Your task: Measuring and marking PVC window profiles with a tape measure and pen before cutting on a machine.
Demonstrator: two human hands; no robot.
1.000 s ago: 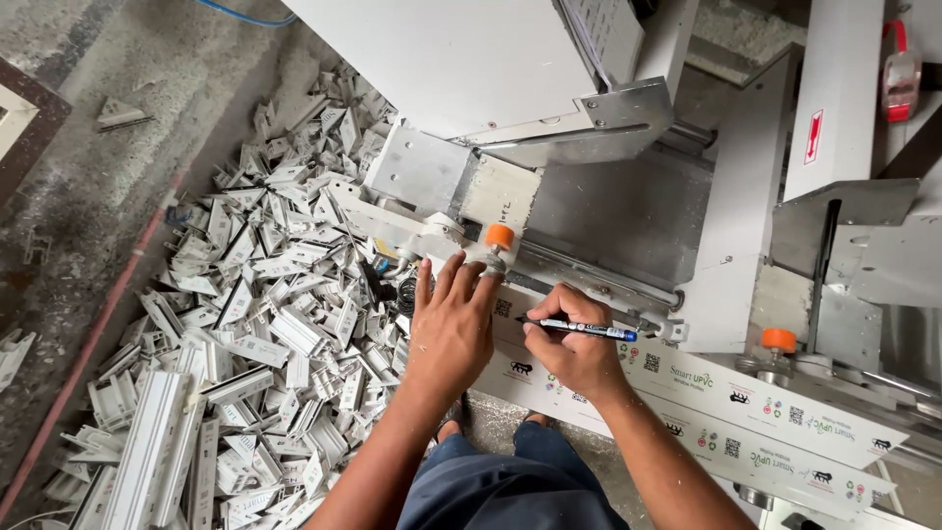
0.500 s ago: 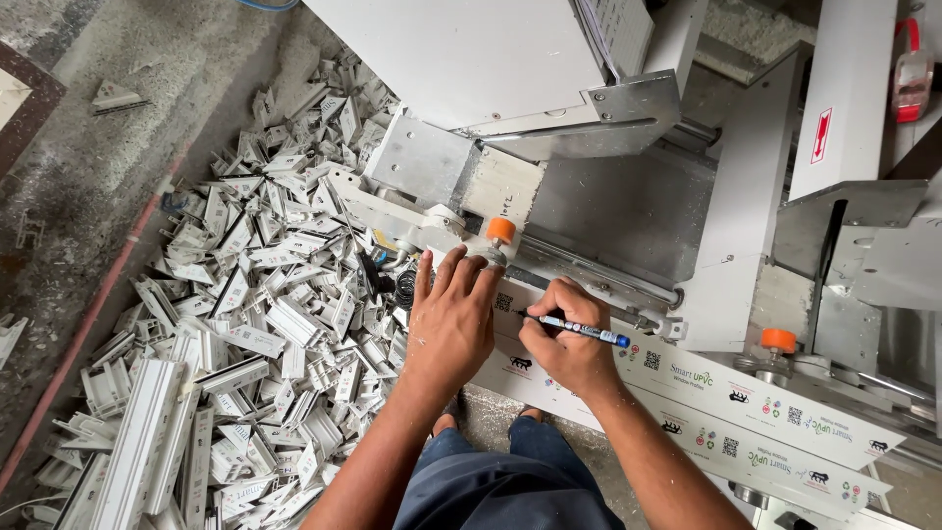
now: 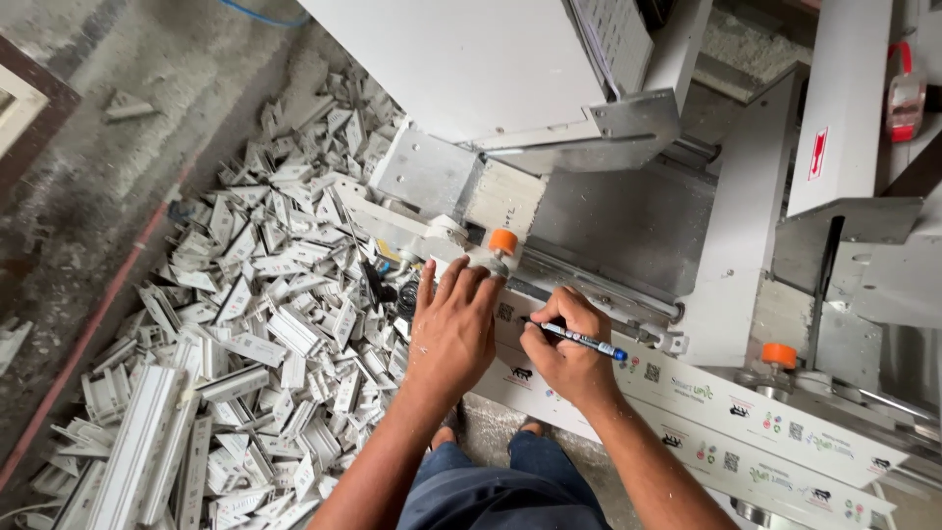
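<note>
My left hand point(image 3: 453, 329) lies flat, fingers spread, on the near end of a long white plastic profile point(image 3: 746, 422) that runs along the bed of a grey cutting machine point(image 3: 628, 221). My right hand point(image 3: 567, 353) grips a blue pen point(image 3: 581, 341), its tip touching the profile just beside my left fingers. An orange clamp knob point(image 3: 502, 240) stands directly beyond my left fingertips. My blue trousers point(image 3: 510, 491) show at the bottom edge.
A big heap of white profile offcuts point(image 3: 255, 334) covers the concrete floor to the left. A second orange knob point(image 3: 778, 354) sits further right on the machine. The white machine housing point(image 3: 471, 59) overhangs above. A red-capped bottle point(image 3: 905, 93) stands at top right.
Both hands stay in place on the profile; the pen has shifted only slightly. The camera view has drifted a little.
</note>
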